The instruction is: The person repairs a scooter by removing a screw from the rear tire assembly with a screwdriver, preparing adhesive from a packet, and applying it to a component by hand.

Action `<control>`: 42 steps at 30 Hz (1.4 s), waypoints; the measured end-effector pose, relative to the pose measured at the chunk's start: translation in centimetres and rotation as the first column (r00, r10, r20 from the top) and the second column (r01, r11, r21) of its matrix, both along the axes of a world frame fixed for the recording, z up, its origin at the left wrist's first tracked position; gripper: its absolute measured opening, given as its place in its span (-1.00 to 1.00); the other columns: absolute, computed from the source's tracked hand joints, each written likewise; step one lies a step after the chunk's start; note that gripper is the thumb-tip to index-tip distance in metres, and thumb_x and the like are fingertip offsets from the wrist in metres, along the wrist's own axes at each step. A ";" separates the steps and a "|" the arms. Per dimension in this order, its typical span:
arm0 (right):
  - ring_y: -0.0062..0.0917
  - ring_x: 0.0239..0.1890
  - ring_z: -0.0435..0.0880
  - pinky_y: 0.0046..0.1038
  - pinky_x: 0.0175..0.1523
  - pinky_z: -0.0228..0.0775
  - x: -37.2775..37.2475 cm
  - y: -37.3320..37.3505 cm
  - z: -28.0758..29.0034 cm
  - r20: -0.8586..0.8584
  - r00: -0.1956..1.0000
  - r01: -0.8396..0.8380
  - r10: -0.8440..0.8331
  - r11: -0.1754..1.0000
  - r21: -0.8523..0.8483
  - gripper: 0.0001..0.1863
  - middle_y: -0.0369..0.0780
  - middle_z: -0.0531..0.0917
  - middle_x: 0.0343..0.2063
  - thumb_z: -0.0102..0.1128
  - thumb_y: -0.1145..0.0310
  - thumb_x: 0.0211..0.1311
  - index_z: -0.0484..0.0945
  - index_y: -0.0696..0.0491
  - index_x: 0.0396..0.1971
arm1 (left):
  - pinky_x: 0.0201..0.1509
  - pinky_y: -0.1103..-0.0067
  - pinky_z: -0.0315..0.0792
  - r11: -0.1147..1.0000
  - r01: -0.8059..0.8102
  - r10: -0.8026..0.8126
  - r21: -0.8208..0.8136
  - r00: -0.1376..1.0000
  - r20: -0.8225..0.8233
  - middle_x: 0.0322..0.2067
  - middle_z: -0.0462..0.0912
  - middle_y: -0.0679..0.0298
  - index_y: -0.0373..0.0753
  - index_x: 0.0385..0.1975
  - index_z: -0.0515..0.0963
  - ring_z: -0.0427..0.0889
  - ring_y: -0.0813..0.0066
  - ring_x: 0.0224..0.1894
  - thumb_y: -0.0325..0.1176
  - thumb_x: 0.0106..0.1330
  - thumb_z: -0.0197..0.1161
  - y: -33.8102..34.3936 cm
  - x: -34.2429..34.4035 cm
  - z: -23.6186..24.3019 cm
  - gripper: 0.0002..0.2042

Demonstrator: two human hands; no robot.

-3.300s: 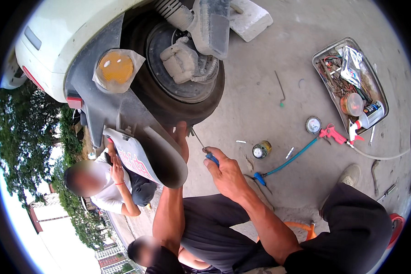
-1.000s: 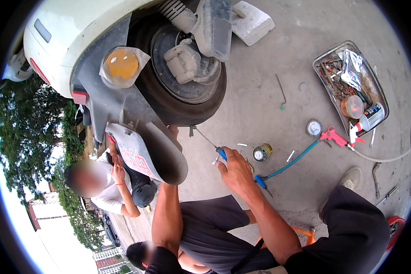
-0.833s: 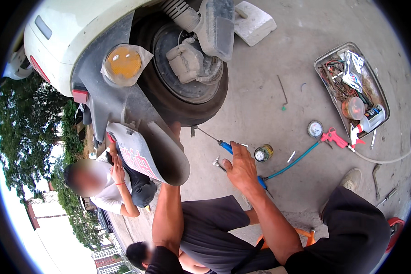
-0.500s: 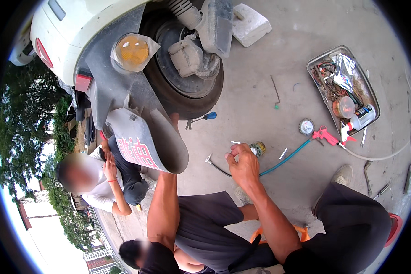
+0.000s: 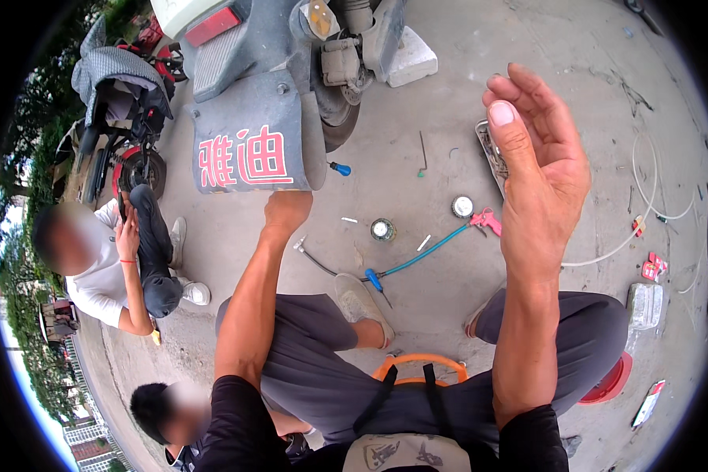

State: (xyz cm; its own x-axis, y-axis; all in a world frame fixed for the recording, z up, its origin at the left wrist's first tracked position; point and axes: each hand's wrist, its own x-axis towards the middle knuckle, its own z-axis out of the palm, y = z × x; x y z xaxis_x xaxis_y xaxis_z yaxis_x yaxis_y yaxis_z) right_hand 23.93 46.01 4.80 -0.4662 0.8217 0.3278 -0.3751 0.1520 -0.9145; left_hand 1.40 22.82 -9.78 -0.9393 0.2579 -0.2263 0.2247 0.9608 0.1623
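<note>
The rear of a scooter stands ahead of me, with a grey mud flap (image 5: 240, 141) bearing red lettering at its end. My left hand (image 5: 289, 211) is at the flap's lower edge; its fingers are hidden behind the flap. My right hand (image 5: 539, 157) is raised in front of the tool tray (image 5: 492, 161), fingers apart and slightly curled, with nothing in it. Below on the ground lies a blue-handled tool with a thin shaft (image 5: 374, 278), across a teal hose (image 5: 425, 256). Another blue handle (image 5: 340, 168) shows beside the flap. Near the hose stands a small round jar (image 5: 382, 230).
A pressure gauge (image 5: 462, 206) and pink inflator gun (image 5: 486, 222) lie by the tray. A white block (image 5: 411, 59) sits beside the wheel. One person in white (image 5: 98, 252) squats at left; another (image 5: 165, 417) is at lower left. A parked scooter (image 5: 126, 94) stands behind.
My right hand has risen and moved right from near the jar, and its fingers have opened. My left hand has drawn back toward the flap's lower edge. The view has shifted.
</note>
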 end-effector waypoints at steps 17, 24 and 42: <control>-0.26 -0.14 0.67 -0.13 0.18 0.33 7.0 1.7 -5.2 0.798 0.572 -0.641 -0.191 0.502 0.580 -0.45 -0.14 0.66 -0.31 0.45 0.29 0.07 0.52 0.18 0.06 | 0.25 0.19 0.49 0.844 0.533 -0.506 -0.060 0.829 0.237 0.30 0.29 -0.08 -0.10 0.43 0.07 0.54 -0.08 0.21 -0.21 0.04 0.58 1.8 9.0 -17.7 -0.03; -0.28 -0.11 0.68 -0.14 0.12 0.34 6.4 1.2 -7.1 0.805 0.527 -0.661 -0.273 0.464 0.590 -0.36 -0.13 0.69 -0.28 0.46 0.29 0.01 0.48 0.20 0.11 | 0.19 0.22 0.52 0.810 0.567 -0.480 -0.151 0.788 0.386 0.14 0.52 -0.07 -0.24 0.16 0.31 0.64 -0.03 0.07 -0.11 0.02 0.55 4.9 8.8 -16.6 -0.26; -0.07 -0.18 0.68 -0.12 -0.11 0.49 5.5 -4.2 -9.1 0.778 0.600 -0.687 0.185 0.618 0.382 -0.45 -0.03 0.66 -0.25 0.45 0.24 -0.01 0.41 0.15 -0.07 | -0.24 0.32 0.53 0.766 0.468 -0.576 0.441 0.804 0.149 -0.36 0.68 -0.05 -0.34 0.11 0.50 0.68 0.06 -0.40 -0.06 0.21 0.43 3.7 16.9 13.6 -0.42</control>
